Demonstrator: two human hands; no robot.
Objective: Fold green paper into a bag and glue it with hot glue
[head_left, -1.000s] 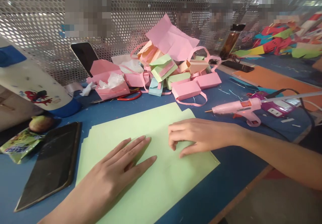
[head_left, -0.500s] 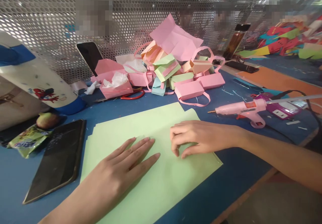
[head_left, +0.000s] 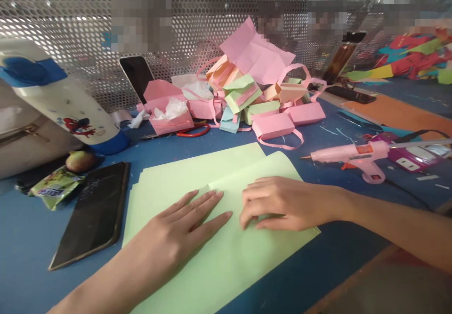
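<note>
Fingers (head_left: 204, 212) of the left hand (head_left: 172, 239) lie spread and flat across a large light-green top sheet (head_left: 233, 262), gripping nothing. The right hand (head_left: 280, 205) is on the same sheet, its fingers curled and narrow; I cannot tell whether it pinches any paper. Beyond the hands, the far edge of the top sheet bows upward, with a small kink beside the left fingertips. More green sheets (head_left: 165, 175) show beneath, their left edges slightly stepped.

As for progress, the green paper looks barely begun: it seems to be bent only loosely, with no long pressed crease, cut or glue visible on it. Shaping, cutting and joining would all appear to be left. Further out, a heap of small folded paper boxes, among them a pink box (head_left: 272, 126) with a strip handle, suggests that much similar work is already done. The pink glue gun (head_left: 349, 155) lies to the right, out of hand, and the red-handled scissors (head_left: 193, 131) rest beside an open pink box (head_left: 172, 120) holding white tissue (head_left: 171, 109).
</note>
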